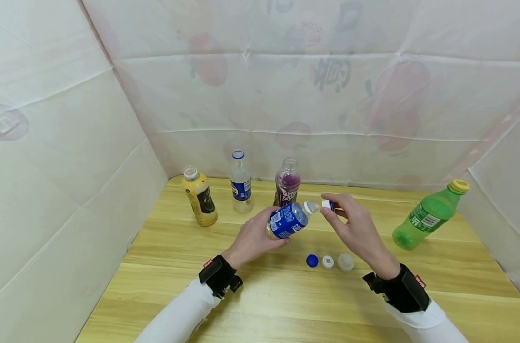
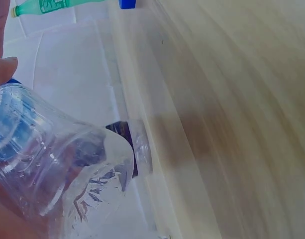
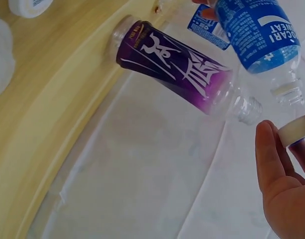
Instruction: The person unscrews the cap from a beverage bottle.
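We observe the person's left grip point(image 1: 255, 237) wrapped around a blue-labelled bottle point(image 1: 286, 221), which is tilted above the bench point(image 1: 285, 300) with its open neck directed toward the right grip point(image 1: 358, 231). The right grip pinches a white-and-blue cap point(image 1: 326, 204) between thumb and fingers, just beside that neck but apart from it. On the bench below, we find three closures in a row: a blue cap point(image 1: 312, 260), a white cap point(image 1: 327, 262) and a translucent cap point(image 1: 345, 262). Behind the held unit stands an uncapped purple-labelled bottle point(image 1: 288, 182). Left of it, we note a clear bottle point(image 1: 241, 189) and a yellow bottle point(image 1: 201, 199); at right stands a green bottle point(image 1: 431, 214).
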The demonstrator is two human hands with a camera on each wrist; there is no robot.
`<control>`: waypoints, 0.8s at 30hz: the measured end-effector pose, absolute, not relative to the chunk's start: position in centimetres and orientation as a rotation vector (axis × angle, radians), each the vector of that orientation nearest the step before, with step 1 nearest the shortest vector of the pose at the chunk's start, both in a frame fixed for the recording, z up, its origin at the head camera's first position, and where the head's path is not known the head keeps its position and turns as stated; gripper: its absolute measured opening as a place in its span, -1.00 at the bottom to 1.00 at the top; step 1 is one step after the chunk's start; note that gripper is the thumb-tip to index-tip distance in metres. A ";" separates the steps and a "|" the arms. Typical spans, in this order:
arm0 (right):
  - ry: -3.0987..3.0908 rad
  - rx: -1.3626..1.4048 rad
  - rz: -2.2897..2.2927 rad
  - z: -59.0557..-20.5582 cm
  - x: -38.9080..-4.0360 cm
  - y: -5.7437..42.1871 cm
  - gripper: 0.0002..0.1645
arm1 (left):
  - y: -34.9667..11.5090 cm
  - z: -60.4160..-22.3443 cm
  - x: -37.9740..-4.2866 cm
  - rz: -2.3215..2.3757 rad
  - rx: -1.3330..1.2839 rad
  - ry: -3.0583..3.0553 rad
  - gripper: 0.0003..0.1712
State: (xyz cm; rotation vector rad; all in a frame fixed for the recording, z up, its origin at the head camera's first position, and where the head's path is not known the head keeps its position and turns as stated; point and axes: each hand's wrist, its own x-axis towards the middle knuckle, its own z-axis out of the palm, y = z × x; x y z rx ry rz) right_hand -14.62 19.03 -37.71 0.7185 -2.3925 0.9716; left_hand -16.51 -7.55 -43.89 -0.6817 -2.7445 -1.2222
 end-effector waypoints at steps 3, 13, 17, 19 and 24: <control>-2.403 0.744 0.973 -37.9 -14.7 19.1 -0.53 | -8.0 -43.8 -16.6 -1.233 -0.647 -2.722 -0.06; -2.483 0.862 0.926 -40.3 -14.6 18.5 -0.54 | -8.8 -43.5 -16.7 -1.298 -0.584 -2.670 -0.01; -2.547 0.937 0.886 -41.6 -14.2 17.9 -0.58 | -8.9 -43.4 -16.6 -1.330 -0.592 -2.643 -0.01; -2.585 0.957 0.869 -42.2 -14.1 17.5 -0.59 | -9.0 -43.3 -16.6 -1.340 -0.591 -2.633 -0.01; -2.666 1.006 0.749 -43.6 -13.7 16.6 -0.62 | -9.1 -43.2 -16.6 -1.335 -0.581 -2.631 0.00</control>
